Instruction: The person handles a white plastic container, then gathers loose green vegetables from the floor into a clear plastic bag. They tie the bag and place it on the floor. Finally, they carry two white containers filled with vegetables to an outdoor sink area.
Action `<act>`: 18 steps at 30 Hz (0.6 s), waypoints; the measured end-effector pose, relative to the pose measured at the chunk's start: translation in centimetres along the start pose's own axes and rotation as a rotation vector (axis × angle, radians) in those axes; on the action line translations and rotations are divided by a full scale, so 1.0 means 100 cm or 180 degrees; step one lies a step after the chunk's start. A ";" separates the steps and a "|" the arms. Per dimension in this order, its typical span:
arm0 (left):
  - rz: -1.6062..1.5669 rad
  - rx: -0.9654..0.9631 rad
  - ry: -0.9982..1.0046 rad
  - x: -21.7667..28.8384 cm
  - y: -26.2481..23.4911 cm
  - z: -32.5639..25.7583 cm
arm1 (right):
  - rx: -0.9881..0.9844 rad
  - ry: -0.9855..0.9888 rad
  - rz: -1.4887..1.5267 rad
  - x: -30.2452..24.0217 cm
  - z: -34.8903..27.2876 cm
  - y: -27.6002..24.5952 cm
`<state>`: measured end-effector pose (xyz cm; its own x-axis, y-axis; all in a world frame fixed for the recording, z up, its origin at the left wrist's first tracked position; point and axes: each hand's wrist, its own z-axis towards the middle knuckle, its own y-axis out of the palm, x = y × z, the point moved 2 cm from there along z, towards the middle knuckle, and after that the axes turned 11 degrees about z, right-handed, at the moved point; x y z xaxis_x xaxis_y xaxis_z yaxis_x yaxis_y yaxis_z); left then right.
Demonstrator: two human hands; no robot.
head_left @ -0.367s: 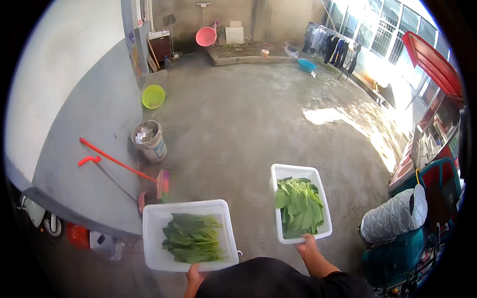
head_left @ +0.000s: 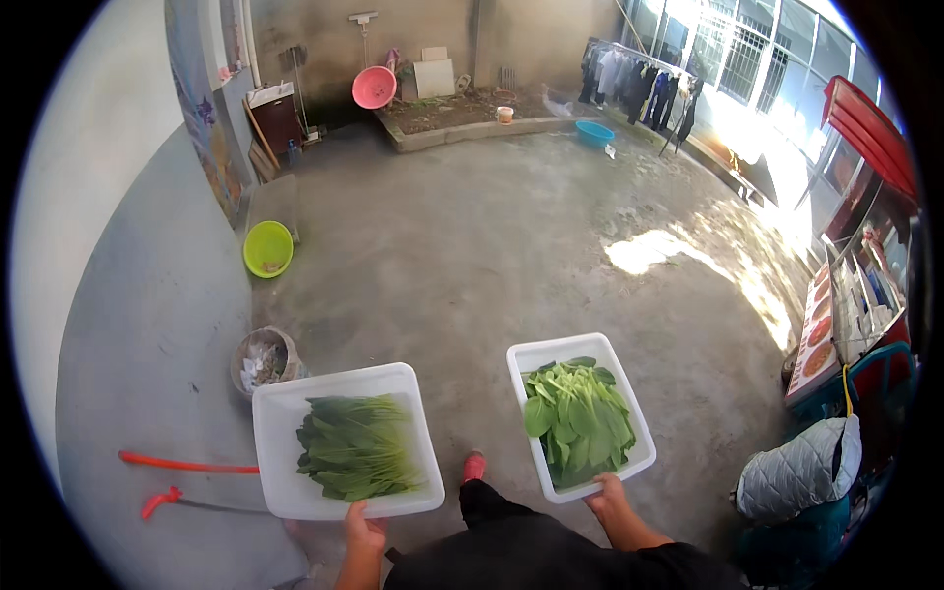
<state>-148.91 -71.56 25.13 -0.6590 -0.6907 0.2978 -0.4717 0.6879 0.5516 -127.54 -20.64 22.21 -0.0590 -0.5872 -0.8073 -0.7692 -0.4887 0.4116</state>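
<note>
My left hand [head_left: 365, 529] grips the near rim of a white plastic tub [head_left: 276, 433], thumb over the edge and the other fingers hidden beneath. Dark leafy greens [head_left: 356, 444] with thin stems lie across that tub. To the right, a second white tub [head_left: 522, 372] is held out by my right hand [head_left: 611, 500], closed on its near edge. Broad-leaved, lighter greens [head_left: 580, 421] fill most of it. Both tubs hang in front of me above the concrete floor, apart from each other.
At the left wall stand a rubbish bucket [head_left: 265, 360], a green basin [head_left: 267, 249] and a red-handled broom [head_left: 187, 463]. On the right is a vehicle with a silver quilted cover [head_left: 798, 469]. A blue basin [head_left: 594, 134] and clothes rack [head_left: 649, 87] are farther off.
I have moved forward: the bucket, broom and green basin sit lower and nearer. My foot in a red shoe now shows between the tubs. Both tubs stay in my hands.
</note>
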 end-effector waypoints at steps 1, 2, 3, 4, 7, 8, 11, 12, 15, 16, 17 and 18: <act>-0.0031 0.0054 -0.0077 0.022 -0.003 0.029 | 0.0346 0.0307 0.0548 0.000 0.023 0.060; -0.0161 -0.0045 0.0034 0.040 0.013 0.062 | 0.0449 0.0398 0.0800 -0.007 0.054 0.114; -0.0246 -0.0119 0.0075 0.058 0.022 0.085 | 0.0532 0.0416 0.0915 -0.012 0.077 0.157; -0.0352 -0.0179 0.0080 0.073 0.035 0.103 | 0.0589 0.0438 0.0943 -0.018 0.102 0.203; -0.0429 0.0032 0.0025 0.106 0.045 0.161 | 0.0714 0.0458 0.0887 -0.019 0.185 0.283; -0.0463 0.0412 0.0081 0.124 0.067 0.174 | 0.0682 0.0485 0.0825 -0.020 0.214 0.322; -0.0399 -0.0022 0.0053 0.181 0.156 0.188 | 0.1021 0.0527 0.1039 -0.020 0.296 0.404; -0.0457 -0.0214 0.0015 0.193 0.160 0.234 | 0.0854 0.0509 0.1093 -0.018 0.327 0.431; -0.0709 0.0043 -0.0391 0.245 0.186 0.334 | 0.0748 0.0464 0.1390 -0.003 0.392 0.513; -0.0608 -0.0163 -0.0378 0.265 0.212 0.365 | 0.0680 0.0447 0.1470 -0.009 0.417 0.540; -0.0506 -0.0373 -0.0366 0.284 0.234 0.402 | 0.0667 0.0437 0.1465 -0.013 0.440 0.564; -0.0377 -0.0580 -0.0349 0.309 0.256 0.432 | 0.0664 0.0432 0.1488 -0.013 0.458 0.588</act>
<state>-206.63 -65.64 14.80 -0.6698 -0.7289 0.1417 -0.4426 0.5451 0.7121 -201.85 -19.09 28.12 -0.3537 -0.7967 -0.4900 -0.7917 -0.0240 0.6104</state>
